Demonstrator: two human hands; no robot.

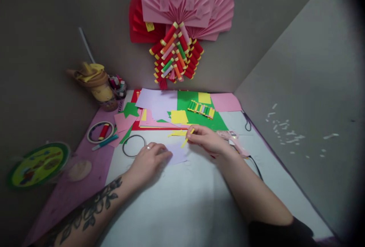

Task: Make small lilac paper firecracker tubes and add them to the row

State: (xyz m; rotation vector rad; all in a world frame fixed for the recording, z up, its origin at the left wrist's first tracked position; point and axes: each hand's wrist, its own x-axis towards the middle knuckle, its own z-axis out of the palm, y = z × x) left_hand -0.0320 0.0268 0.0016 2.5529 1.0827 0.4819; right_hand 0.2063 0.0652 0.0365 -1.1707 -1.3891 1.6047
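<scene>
Left hand (151, 159): lowered at the left edge of the small lilac paper (178, 154), fingers relaxed and slightly bent, no grasp visible.
Right hand (203, 139): pinching the yellow strip (184, 142) between thumb and fingers.
Yellow strip: slanted, at the far right part of the small lilac paper (touching or just above, cannot tell).
Desk (171, 209): pink corded tool (241, 148) to the right, probably a glue gun.
Step in hand: seemingly preparing or positioning the strip.
Next move: probably calling for steady paper and careful alignment.
</scene>
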